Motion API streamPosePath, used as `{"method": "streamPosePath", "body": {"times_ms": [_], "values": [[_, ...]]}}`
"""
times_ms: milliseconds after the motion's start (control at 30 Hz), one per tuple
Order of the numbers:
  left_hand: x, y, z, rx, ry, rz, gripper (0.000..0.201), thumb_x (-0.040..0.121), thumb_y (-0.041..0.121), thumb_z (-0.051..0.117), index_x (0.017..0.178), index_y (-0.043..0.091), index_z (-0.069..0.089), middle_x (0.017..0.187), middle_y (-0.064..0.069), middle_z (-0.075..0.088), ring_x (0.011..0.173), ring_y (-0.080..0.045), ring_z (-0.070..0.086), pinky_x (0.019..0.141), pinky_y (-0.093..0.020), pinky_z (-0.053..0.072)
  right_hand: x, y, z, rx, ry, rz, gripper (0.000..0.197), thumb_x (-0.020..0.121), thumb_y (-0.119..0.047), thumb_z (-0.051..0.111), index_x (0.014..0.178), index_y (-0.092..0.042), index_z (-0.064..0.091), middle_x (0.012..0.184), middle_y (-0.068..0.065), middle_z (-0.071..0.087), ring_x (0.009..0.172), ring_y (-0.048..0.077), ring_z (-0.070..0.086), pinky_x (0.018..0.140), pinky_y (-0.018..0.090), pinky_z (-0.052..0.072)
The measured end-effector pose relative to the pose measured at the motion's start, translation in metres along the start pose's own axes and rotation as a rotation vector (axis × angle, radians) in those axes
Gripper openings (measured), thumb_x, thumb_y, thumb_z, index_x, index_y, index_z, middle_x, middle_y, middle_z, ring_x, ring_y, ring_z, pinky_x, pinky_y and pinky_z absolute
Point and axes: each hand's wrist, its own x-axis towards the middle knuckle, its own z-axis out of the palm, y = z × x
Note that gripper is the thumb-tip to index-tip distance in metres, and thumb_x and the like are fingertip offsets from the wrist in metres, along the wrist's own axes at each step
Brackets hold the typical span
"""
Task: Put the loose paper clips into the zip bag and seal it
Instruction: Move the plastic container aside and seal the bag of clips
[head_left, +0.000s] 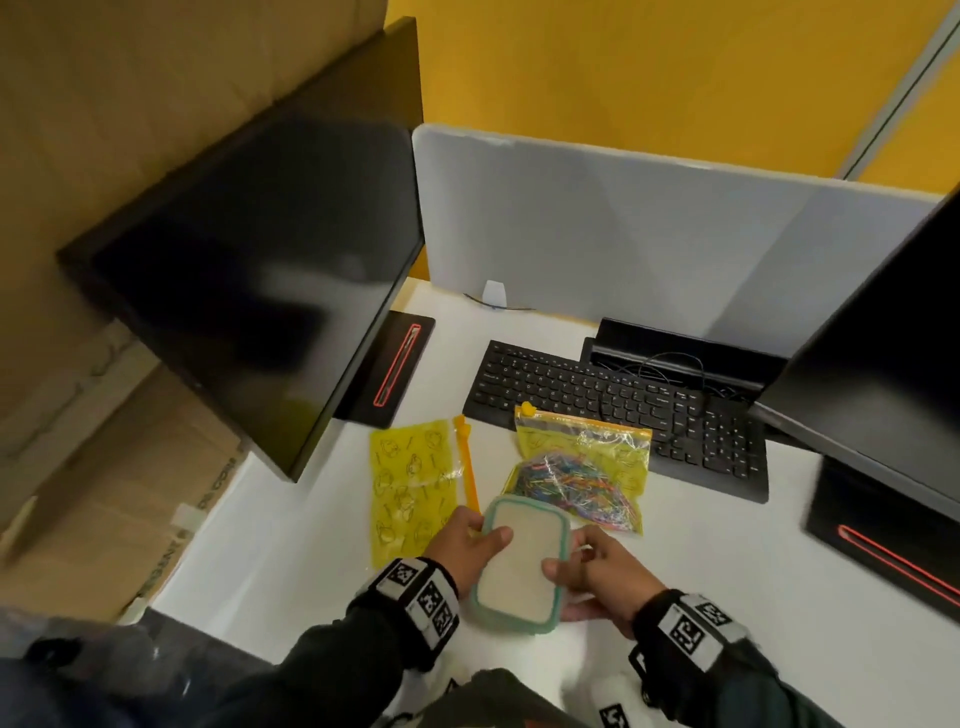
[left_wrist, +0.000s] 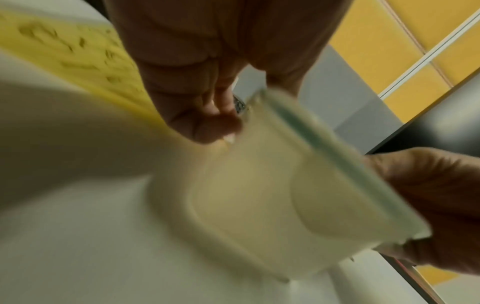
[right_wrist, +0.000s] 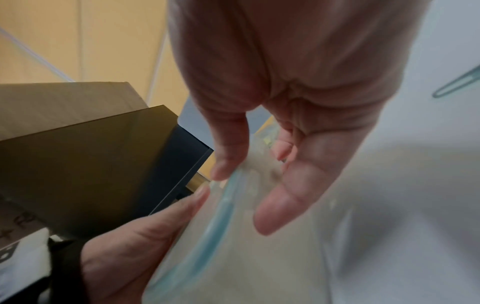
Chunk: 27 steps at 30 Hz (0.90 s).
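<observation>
Both hands, left hand (head_left: 464, 542) and right hand (head_left: 598, 569), grip the lidded container (head_left: 519, 564).

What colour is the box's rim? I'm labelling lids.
Teal green around the box rim, clearest in the head view.

Two forearms in dark sleeves reach forward side by side, each wrist wearing a band with black-and-white markers. The left hand (head_left: 470, 545) curls inward, thumb pointing right. The right hand (head_left: 597, 569) mirrors it, thumb pointing left, its other fingers seemingly tucked below; blur hides detail.
</observation>
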Motion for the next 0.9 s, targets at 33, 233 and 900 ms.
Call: {"method": "streamPosePath", "body": {"times_ms": [33,233,900], "values": [[0.001,0.000,0.003,0.001,0.031,0.007,0.028,0.081,0.042,0.062,0.083,0.022,0.043,0.080,-0.005,0.060,0.076,-0.024,0.060,0.070,-0.036,0.049,0.001,0.002,0.000,0.011,-0.017,-0.002,0.030,0.078,-0.002,0.069,0.087,-0.010,0.042,0.082,0.008,0.060,0.068,0.024,0.067,0.054,0.036,0.059],[0.006,0.014,0.008,0.188,0.165,0.066,0.043,0.079,0.052,0.059,0.082,0.014,0.041,0.077,-0.003,0.051,0.077,-0.026,0.053,0.064,-0.030,0.039,-0.002,0.014,0.002,-0.045,0.029,-0.055,0.030,0.077,-0.014,0.073,0.094,-0.009,0.049,0.095,0.015,0.060,0.072,0.027,0.064,0.054,0.036,0.059],[-0.017,-0.007,-0.023,-0.106,-0.055,-0.039,0.033,0.070,0.018,0.076,0.084,0.014,0.046,0.053,-0.011,0.060,0.043,-0.022,0.053,0.045,-0.027,0.042,0.028,-0.010,-0.001,-0.480,0.184,-0.383,0.020,0.078,-0.026,0.071,0.092,-0.016,0.061,0.084,-0.004,0.063,0.076,0.012,0.059,0.062,0.022,0.044]]}}
